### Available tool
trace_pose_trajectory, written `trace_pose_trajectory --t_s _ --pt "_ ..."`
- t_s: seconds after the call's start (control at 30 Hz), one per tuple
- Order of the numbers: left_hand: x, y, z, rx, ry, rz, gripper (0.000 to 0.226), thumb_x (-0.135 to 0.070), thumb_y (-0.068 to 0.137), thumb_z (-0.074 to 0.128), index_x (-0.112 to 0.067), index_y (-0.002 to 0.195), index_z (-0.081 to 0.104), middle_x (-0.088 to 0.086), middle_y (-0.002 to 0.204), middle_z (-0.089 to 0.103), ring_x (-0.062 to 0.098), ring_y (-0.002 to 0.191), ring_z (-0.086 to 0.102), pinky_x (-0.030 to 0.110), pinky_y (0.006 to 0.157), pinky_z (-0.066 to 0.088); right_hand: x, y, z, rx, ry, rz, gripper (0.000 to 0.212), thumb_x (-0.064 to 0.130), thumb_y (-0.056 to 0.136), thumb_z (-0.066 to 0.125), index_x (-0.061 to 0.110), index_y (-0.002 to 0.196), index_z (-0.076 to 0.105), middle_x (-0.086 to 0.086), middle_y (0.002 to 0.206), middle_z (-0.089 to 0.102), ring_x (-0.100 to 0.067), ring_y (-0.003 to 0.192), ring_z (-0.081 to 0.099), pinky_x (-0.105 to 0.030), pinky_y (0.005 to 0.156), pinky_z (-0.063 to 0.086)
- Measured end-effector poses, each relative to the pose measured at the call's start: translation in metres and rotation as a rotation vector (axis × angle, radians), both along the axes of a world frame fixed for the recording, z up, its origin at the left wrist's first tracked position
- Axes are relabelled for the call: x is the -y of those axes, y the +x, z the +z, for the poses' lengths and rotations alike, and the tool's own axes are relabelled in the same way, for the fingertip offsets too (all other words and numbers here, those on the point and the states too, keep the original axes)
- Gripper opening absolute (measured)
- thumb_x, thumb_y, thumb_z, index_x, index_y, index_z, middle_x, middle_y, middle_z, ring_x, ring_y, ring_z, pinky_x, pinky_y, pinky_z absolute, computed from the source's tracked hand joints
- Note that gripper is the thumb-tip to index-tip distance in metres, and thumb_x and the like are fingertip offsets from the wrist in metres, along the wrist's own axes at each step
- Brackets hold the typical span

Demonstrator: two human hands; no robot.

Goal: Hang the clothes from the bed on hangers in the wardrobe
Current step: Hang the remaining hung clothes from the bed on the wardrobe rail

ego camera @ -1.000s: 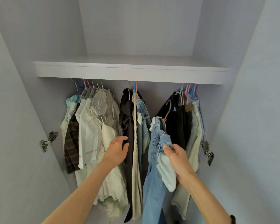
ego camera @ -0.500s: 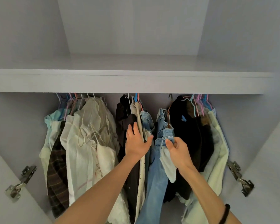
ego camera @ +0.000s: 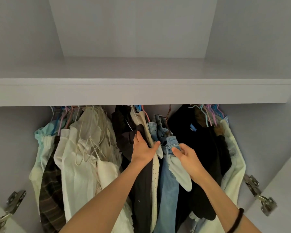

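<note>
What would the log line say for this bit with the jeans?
step: hanging jeans | left hand: flat, pushes dark garment aside | right hand: grips jeans at waist | hanger: hook up near shelf

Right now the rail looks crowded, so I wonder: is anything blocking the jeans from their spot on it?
Nothing visible does. The left hand presses the dark clothes aside, and the right hand grips the jeans in the gap.

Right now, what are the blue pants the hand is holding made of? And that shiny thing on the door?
The blue pants in the right hand look like denim: faded, matte blue cloth with thick stitched seams. The shiny thing, a hinge, looks like bare metal, silvery and glinting, with screw heads showing.
</note>
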State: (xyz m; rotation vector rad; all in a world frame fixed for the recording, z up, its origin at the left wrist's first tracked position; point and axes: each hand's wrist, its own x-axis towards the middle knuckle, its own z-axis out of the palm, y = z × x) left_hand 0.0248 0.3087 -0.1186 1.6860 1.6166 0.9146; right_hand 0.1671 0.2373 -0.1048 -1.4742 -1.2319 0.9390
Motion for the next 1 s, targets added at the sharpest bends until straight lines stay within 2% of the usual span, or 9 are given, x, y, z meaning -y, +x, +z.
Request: trace_pose_trajectory --t_s 0.07,0.17,0.33,0.47,0.53,0.6,0.77,0.87,1.0 --pt "-0.002 0.007 -0.003 0.004 -0.006 0.021 0.103 -0.05 0.082 0.062 -0.009 0.147 -0.006 0.008 0.156 0.003 0.023 0.142 0.012 0.038 0.111 0.026 0.005 0.012 0.0 -0.041 -0.01 0.062 0.014 0.016 0.094 0.052 0.007 0.099 0.061 -0.027 0.101 0.061 -0.024 0.085 0.058 -0.04 0.082 0.048" --pt "-0.006 0.018 -0.002 0.028 -0.019 0.058 0.102 -0.044 0.083 0.063 -0.007 0.147 -0.007 0.008 0.156 0.004 0.024 0.142 0.013 0.04 0.11 0.028 0.01 0.027 -0.001 -0.062 -0.022 0.116 0.016 0.016 0.095 0.05 0.005 0.101 0.061 -0.023 0.096 0.063 -0.022 0.085 0.059 -0.034 0.081 0.047" --pt "-0.009 0.022 0.0 0.091 -0.041 0.011 0.089 -0.023 0.088 0.058 -0.005 0.147 -0.007 0.01 0.155 0.004 0.025 0.141 0.014 0.034 0.11 0.022 -0.002 0.036 -0.004 -0.031 0.002 0.024 0.02 0.018 0.094 0.052 0.001 0.101 0.059 -0.015 0.088 0.056 -0.022 0.08 0.052 -0.034 0.075 0.043" --pt "-0.009 -0.005 -0.003 0.074 -0.044 0.009 0.08 -0.022 0.091 0.054 -0.012 0.149 0.001 0.008 0.152 0.025 0.024 0.133 0.035 0.028 0.101 0.033 -0.018 0.027 -0.003 -0.029 0.008 -0.033 0.022 0.019 0.094 0.052 -0.001 0.099 0.057 -0.014 0.086 0.055 -0.022 0.079 0.051 -0.035 0.073 0.042" --pt "-0.009 -0.02 -0.003 0.063 -0.065 0.016 0.077 -0.021 0.092 0.053 -0.015 0.149 0.003 0.01 0.141 0.043 0.024 0.118 0.05 0.023 0.087 0.039 -0.026 0.016 -0.001 -0.021 0.029 -0.025 0.023 0.018 0.094 0.052 -0.005 0.098 0.055 -0.014 0.084 0.053 -0.021 0.077 0.049 -0.034 0.071 0.04" --pt "-0.009 -0.034 -0.003 0.034 -0.081 0.013 0.075 -0.023 0.092 0.052 -0.018 0.15 0.004 0.011 0.128 0.055 0.022 0.101 0.057 0.023 0.079 0.041 -0.036 0.003 0.003 0.015 0.07 -0.019 0.023 0.018 0.094 0.052 -0.005 0.093 0.054 -0.015 0.081 0.052 -0.022 0.074 0.048 -0.034 0.071 0.04" --pt "-0.008 -0.054 0.0 -0.003 -0.064 -0.005 0.069 -0.023 0.092 0.052 -0.021 0.149 0.013 0.008 0.121 0.058 0.026 0.107 0.056 0.028 0.085 0.042 -0.072 -0.022 0.028 0.101 0.152 -0.041 0.02 0.016 0.094 0.051 0.008 0.076 0.049 -0.001 0.067 0.046 -0.012 0.063 0.043 -0.03 0.066 0.035" --pt "-0.005 -0.058 0.005 -0.002 -0.022 -0.031 0.063 -0.018 0.091 0.052 -0.021 0.146 0.022 0.0 0.098 0.057 0.027 0.099 0.058 0.025 0.078 0.042 -0.097 -0.028 0.041 0.166 0.162 -0.06 0.016 0.015 0.094 0.05 0.003 0.083 0.052 -0.002 0.071 0.05 -0.019 0.075 0.049 -0.029 0.068 0.036" --pt "-0.006 -0.061 0.006 -0.002 0.002 -0.053 0.058 -0.014 0.088 0.054 -0.02 0.14 0.031 -0.008 0.085 0.052 0.016 0.082 0.054 0.018 0.07 0.039 -0.119 -0.035 0.035 0.361 0.062 -0.057 0.02 0.016 0.096 0.045 -0.003 0.092 0.051 -0.019 0.093 0.056 -0.034 0.097 0.055 -0.033 0.073 0.038"
